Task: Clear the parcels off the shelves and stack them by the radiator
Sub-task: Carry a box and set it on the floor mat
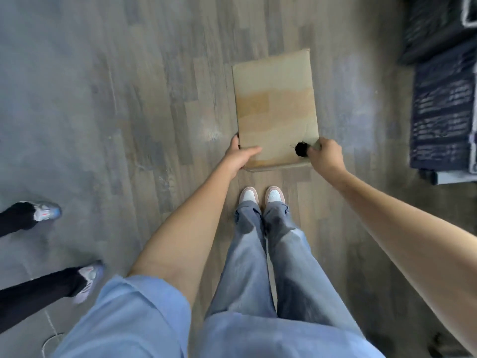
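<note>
A flat brown cardboard parcel (276, 107) with a band of tape across it and a dark round hole near its lower right corner is held out in front of me above the wooden floor. My left hand (238, 155) grips its near left corner, thumb on top and fingers round the edge. My right hand (325, 155) grips the near right corner beside the hole. No shelves and no radiator are in view.
Dark parcels or bags with white print (442, 120) lie stacked at the right edge. Another person's legs in black trousers and grey trainers (46, 211) stand at the left. My own feet in white shoes (262, 195) are just below the parcel.
</note>
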